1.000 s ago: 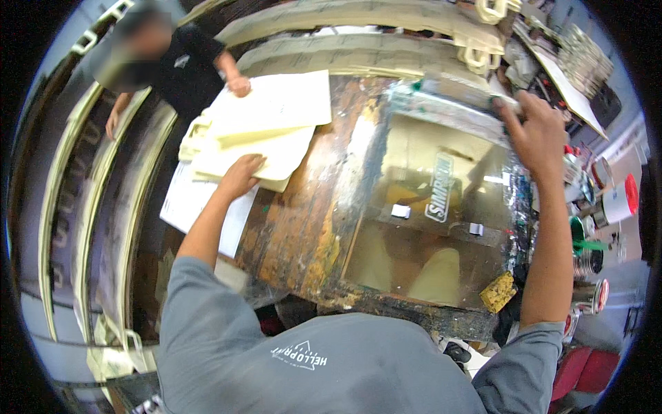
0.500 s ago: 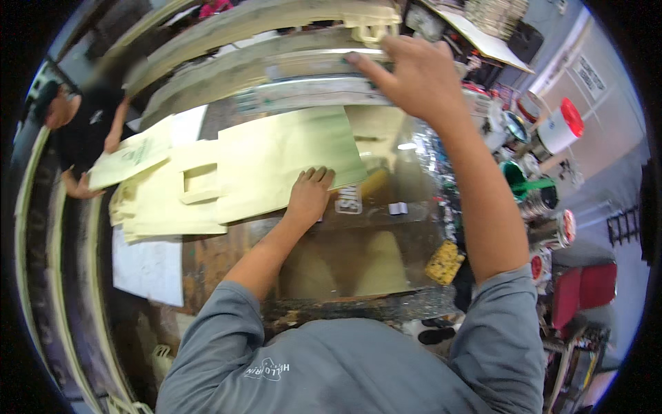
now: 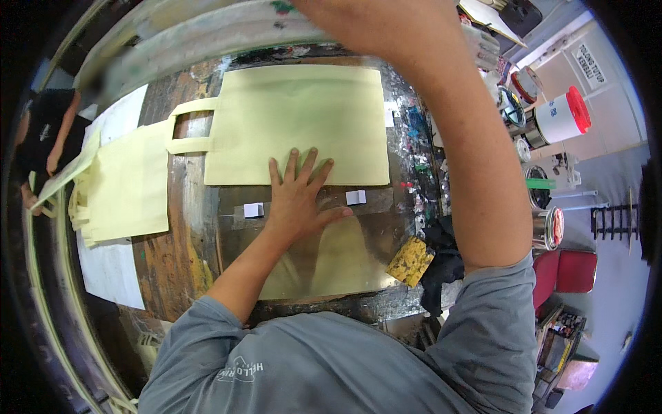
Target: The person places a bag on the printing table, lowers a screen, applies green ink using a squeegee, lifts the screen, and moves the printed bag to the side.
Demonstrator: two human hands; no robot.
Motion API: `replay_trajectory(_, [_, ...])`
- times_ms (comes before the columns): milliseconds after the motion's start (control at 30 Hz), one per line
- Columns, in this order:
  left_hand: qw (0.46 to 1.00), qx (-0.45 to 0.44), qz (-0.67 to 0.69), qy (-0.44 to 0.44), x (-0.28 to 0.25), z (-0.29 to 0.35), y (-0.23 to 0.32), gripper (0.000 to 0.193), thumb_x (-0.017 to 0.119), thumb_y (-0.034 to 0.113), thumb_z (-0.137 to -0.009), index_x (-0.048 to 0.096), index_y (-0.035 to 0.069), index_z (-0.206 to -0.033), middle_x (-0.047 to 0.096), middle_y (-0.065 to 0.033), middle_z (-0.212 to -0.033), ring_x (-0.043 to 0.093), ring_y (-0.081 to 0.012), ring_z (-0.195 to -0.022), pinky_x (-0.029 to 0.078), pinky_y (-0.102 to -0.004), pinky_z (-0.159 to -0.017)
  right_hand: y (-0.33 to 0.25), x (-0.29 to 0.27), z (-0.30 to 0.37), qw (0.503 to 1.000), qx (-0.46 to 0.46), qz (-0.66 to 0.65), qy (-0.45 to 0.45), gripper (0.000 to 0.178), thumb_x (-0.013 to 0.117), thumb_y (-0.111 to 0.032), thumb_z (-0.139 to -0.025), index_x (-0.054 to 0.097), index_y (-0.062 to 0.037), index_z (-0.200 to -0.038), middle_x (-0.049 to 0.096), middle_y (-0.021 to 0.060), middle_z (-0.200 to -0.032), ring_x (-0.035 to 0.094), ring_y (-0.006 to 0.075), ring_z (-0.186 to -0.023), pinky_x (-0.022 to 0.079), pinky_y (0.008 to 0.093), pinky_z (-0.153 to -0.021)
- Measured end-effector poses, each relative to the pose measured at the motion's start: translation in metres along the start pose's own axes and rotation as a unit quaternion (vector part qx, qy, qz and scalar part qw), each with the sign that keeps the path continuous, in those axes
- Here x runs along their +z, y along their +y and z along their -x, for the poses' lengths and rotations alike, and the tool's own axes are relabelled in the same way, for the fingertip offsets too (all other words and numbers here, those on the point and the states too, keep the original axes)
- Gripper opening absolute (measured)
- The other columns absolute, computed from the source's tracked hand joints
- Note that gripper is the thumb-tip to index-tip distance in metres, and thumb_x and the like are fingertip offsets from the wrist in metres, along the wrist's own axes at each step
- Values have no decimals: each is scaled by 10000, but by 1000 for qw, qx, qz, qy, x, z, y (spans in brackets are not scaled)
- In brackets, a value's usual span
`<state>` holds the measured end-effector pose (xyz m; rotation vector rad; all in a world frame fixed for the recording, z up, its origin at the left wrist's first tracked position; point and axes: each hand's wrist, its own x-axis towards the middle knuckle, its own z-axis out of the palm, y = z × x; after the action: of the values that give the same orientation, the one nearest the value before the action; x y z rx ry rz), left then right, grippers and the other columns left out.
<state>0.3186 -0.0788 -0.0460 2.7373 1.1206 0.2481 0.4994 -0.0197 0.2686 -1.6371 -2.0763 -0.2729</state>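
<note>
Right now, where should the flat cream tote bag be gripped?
Probably the handle of the tote bag, from the left: the loop sticks out past the bag's left edge around an open gap. The left hand lies spread across the lower edge.

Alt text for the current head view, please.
A left hand spreads its fingers over the near edge of a pale yellow bag on a stained worktable; the right hand is cut off at the top. More bags lie left, near a co-worker; a sponge sits lower right.
</note>
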Motion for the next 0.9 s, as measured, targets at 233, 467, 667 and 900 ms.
replay_trajectory(233, [998,-13,2,56,1,13,21,1126,548,941,-840,504,154,-1645,384,-195,-1727,273,-540,-1591,102,-830,-1214,0,-7,-5,998,14,47,-29,941,241,-813,-1084,703,-39,-813,643,102,-723,630,235,-706,547,478,-826])
replay_trajectory(467, [996,13,22,82,14,21,16,1089,606,888,-860,447,188,-1679,341,-187,-1754,232,-536,-1614,79,-819,-1233,-5,18,6,995,29,54,84,848,355,-836,-1050,617,-101,-717,622,90,-722,590,224,-679,519,441,-754])
replay_trajectory(667, [997,-3,27,69,-23,22,19,1053,701,808,-865,471,153,-1657,351,-250,-1734,261,-518,-1612,122,-763,-1269,-6,21,10,993,51,90,55,742,510,-772,-1022,663,-91,-770,692,132,-776,633,270,-736,488,466,-764])
replay_trajectory(900, [751,-172,576,272,-162,44,-79,1239,1049,342,-710,357,-32,-1668,679,-186,-1334,704,-262,-1109,599,-348,-921,-10,49,74,991,16,117,-62,648,631,-691,-979,677,-55,-1096,726,176,-1032,697,401,-1077,468,581,-878])
